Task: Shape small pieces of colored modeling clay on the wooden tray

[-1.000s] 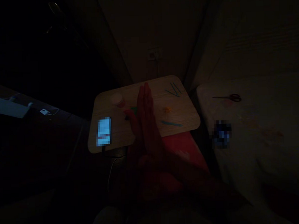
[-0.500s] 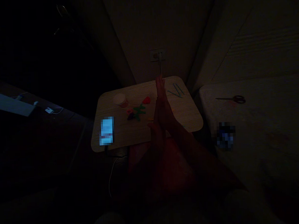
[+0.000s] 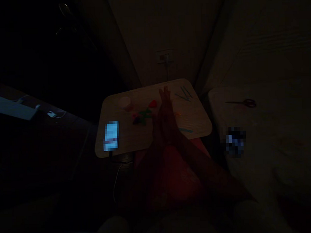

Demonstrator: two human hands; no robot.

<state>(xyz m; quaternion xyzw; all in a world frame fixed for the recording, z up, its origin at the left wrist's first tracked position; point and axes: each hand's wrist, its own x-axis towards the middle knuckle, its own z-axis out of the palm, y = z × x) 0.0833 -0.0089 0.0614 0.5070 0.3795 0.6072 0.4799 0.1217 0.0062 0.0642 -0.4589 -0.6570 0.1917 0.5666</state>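
The scene is very dark. My left hand (image 3: 157, 128) and my right hand (image 3: 168, 111) are pressed flat together, palm to palm, with the fingers stretched out and pointing away from me. They hover over a small wooden table (image 3: 198, 123). Whether anything lies between the palms is hidden. Just left of the hands lie a green modelling-clay shape (image 3: 145, 114) and a red piece (image 3: 152, 104). An orange bit (image 3: 177, 113) shows faintly to the right of them.
A lit phone (image 3: 111, 135) rests on the table's left front corner, a small tub (image 3: 124, 103) behind it. Teal sticks (image 3: 184, 94) lie at the back right, another (image 3: 186, 130) near the front. Scissors (image 3: 243, 102) lie on a pale surface at right. Red cloth (image 3: 172, 170) covers my lap.
The joined hands moved from the table's middle to the right and forward, uncovering the clay shapes, then slid back a little toward me. The picture has grown dimmer.
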